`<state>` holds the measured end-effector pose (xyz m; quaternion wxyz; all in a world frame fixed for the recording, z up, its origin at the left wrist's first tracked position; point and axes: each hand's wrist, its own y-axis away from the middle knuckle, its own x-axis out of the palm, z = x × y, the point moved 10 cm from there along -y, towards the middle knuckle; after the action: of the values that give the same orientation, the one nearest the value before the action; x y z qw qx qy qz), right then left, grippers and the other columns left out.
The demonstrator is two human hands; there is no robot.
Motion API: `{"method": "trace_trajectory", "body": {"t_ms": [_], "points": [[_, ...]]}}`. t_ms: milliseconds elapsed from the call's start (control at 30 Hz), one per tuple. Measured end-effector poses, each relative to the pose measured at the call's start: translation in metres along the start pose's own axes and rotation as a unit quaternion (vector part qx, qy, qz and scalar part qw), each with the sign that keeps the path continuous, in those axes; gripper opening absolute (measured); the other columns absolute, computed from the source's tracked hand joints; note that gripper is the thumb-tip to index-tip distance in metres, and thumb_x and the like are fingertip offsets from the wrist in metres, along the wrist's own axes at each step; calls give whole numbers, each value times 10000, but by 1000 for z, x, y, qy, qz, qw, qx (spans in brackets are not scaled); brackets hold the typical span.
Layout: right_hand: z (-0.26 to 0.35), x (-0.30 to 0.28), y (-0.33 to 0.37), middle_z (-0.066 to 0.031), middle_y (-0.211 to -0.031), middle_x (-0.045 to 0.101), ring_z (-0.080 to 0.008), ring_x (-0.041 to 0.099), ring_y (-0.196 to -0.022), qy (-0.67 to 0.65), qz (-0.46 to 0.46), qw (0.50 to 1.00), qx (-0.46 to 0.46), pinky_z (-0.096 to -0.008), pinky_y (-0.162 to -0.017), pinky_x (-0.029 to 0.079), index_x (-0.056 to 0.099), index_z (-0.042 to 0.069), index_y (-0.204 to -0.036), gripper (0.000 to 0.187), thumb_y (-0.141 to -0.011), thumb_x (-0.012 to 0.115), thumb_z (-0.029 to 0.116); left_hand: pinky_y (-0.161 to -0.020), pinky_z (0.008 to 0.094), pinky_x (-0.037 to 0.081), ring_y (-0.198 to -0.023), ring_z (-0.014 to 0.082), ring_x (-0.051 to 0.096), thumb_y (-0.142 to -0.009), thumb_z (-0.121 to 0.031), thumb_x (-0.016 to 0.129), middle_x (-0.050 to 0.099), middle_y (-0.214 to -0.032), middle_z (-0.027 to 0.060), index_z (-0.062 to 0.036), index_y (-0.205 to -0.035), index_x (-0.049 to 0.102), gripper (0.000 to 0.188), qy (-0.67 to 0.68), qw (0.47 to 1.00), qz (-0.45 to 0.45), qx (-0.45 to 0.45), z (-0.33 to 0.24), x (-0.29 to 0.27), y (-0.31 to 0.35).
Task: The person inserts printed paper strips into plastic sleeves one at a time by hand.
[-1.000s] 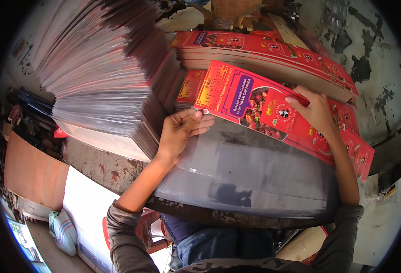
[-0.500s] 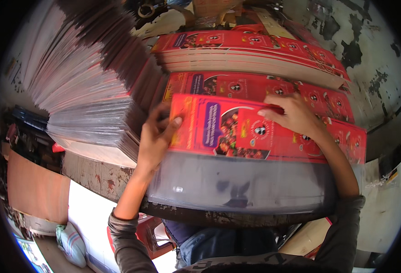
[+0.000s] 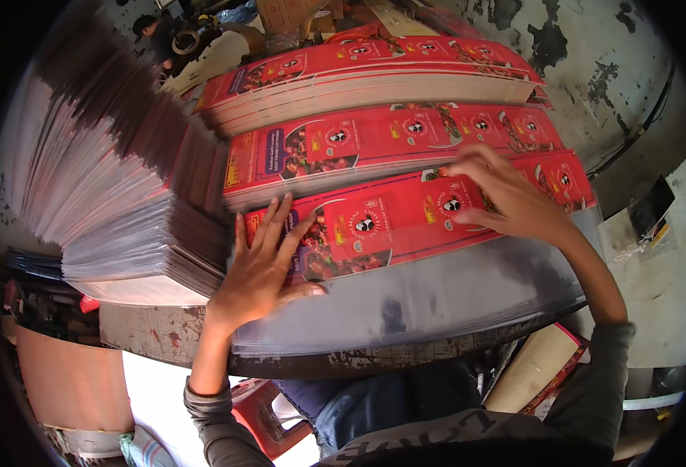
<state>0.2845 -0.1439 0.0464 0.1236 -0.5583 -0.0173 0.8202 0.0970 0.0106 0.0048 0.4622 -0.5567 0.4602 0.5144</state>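
A long red printed sheet (image 3: 400, 233), with food pictures and round emblems, lies in front of me. My left hand (image 3: 253, 268) rests palm down on its left end, fingers spread. Over its right half is my right hand (image 3: 514, 201), thumb and fingers apart and nothing visible between them; its fingertips are at the sheet's surface or just over it. Toward me from the red sheet spreads a shiny layer of clear plastic (image 3: 436, 300), reaching the table's front edge. Whether the sheet lies inside or on top of the plastic, I cannot tell.
Behind are a middle stack of red printed sheets (image 3: 382, 140) and a thick far stack (image 3: 374, 92). A tall leaning pile of plastic-edged sheets (image 3: 125, 210) stands at the left. Beyond it sits another person (image 3: 160, 39). A red stool (image 3: 269, 416) is below the worn table edge (image 3: 152, 327).
The red sheet, tilted and raised before, now lies flatter against the stack. My left hand has gone from gripping its left end to pressing flat; my right hand's fingers have spread.
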Motion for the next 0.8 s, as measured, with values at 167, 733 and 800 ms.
{"method": "trace_trajectory", "body": {"t_ms": [167,733,800], "points": [[-45,-20,69,-145,-1320,363,-341,401,-1199,138,-47,984,100,-476,-1016,302,411,86,-1295,790,-648,771,359,-1065,623,114,-1359,355,206,-716,-633,583,211,-1457,165,-149,-1411,296,894,41,999,-19,11,0,-11,-6],[-94,-20,88,-109,-1286,376,-321,357,-1184,143,-64,967,202,-440,-997,248,396,66,-1315,946,-509,783,377,-959,485,267,-1143,320,412,-583,-557,722,401,-1272,165,-135,-1327,451,898,26,996,-81,-8,4,-25,-12],[-94,-20,87,-131,-1281,378,-326,359,-1185,148,-59,969,187,-441,-989,254,411,56,-1290,902,-535,763,401,-960,489,263,-1142,323,411,-578,-555,725,401,-1272,165,-135,-1327,452,901,32,996,-82,-5,4,-25,-11]]}}
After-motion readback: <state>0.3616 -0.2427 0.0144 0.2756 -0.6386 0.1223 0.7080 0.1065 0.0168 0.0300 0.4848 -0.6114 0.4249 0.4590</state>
